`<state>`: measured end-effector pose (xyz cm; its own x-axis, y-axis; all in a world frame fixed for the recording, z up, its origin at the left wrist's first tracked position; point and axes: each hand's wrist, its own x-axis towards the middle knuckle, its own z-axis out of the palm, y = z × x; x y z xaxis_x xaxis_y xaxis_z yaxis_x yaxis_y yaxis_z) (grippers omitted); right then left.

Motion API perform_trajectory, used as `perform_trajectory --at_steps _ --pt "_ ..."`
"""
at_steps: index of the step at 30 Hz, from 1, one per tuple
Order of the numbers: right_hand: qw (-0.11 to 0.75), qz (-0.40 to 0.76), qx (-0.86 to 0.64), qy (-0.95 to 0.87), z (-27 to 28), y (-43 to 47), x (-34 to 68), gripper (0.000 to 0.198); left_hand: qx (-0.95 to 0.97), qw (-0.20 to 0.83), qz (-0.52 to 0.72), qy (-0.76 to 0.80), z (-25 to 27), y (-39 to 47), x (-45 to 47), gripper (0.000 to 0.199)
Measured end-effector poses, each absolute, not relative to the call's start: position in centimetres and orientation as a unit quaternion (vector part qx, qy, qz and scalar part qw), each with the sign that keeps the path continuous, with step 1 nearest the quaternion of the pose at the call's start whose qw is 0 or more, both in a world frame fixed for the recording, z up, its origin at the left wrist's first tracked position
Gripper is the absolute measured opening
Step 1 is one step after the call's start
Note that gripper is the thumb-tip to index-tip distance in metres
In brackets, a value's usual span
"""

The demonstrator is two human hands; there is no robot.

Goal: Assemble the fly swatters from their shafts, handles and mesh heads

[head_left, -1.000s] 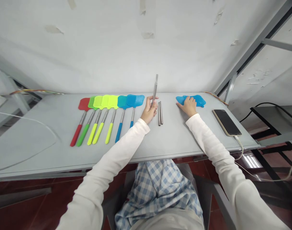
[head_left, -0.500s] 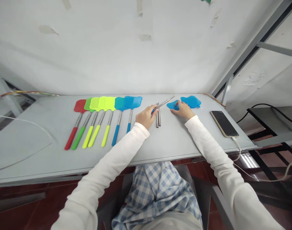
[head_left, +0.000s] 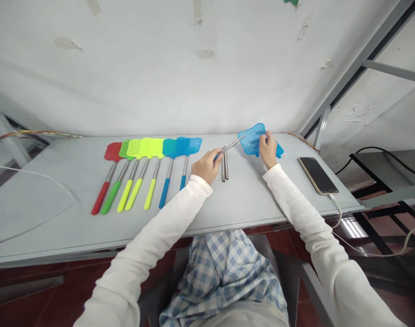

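Note:
My left hand (head_left: 206, 167) is closed around the blue grip of a metal fly swatter handle (head_left: 232, 145), whose thin rod points up and right. In my right hand (head_left: 268, 151) is a blue mesh fly swatter head (head_left: 251, 140), lifted and tilted above the table. The rod's tip overlaps the left edge of this head in view; whether they touch I cannot tell. Another blue fly swatter head (head_left: 279, 150) lies on the table, partly hidden behind my right hand. Two bare metal tubes (head_left: 225, 165) lie side by side just right of my left hand.
Several fly swatters with heads on, in red, green, yellow and blue, including a red one (head_left: 112, 152), lie in a row on the grey table (head_left: 74, 236). A phone (head_left: 318, 175) with a charging cable (head_left: 337, 206) lies at the right. The white wall (head_left: 142, 81) rises behind.
My right hand has picked up a blue swatter head from the table and turned it upright, mesh facing me. My left hand with the handle has hardly moved.

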<state>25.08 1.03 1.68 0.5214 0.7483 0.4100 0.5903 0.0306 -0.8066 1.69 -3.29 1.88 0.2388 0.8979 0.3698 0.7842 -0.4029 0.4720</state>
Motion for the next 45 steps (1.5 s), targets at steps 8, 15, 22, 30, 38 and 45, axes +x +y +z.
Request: perform_trajectory --at_steps 8,15,22,30,38,45 --pt "0.737 0.456 -0.419 -0.269 1.0 1.7 24.4 0.007 0.78 0.108 0.287 0.545 1.7 -3.2 1.8 0.036" --pt "0.751 0.48 -0.367 -0.266 1.1 1.4 24.0 0.006 0.783 0.111 0.266 0.552 1.6 -3.2 1.9 0.036" --pt "0.736 0.494 -0.374 -0.273 1.2 1.2 23.7 0.012 0.784 0.112 0.267 0.55 1.3 -3.1 1.9 0.038" --pt "0.739 0.46 -0.386 -0.305 1.4 0.9 23.4 0.017 0.779 0.119 0.262 0.556 1.4 -2.9 1.8 0.041" --pt "0.742 0.46 -0.377 -0.311 1.4 0.7 23.4 0.021 0.783 0.136 0.258 0.55 1.3 -2.7 1.8 0.041" --pt "0.744 0.433 -0.38 -0.339 1.4 0.4 23.2 0.034 0.778 0.159 0.274 0.542 1.3 -2.5 1.6 0.04"
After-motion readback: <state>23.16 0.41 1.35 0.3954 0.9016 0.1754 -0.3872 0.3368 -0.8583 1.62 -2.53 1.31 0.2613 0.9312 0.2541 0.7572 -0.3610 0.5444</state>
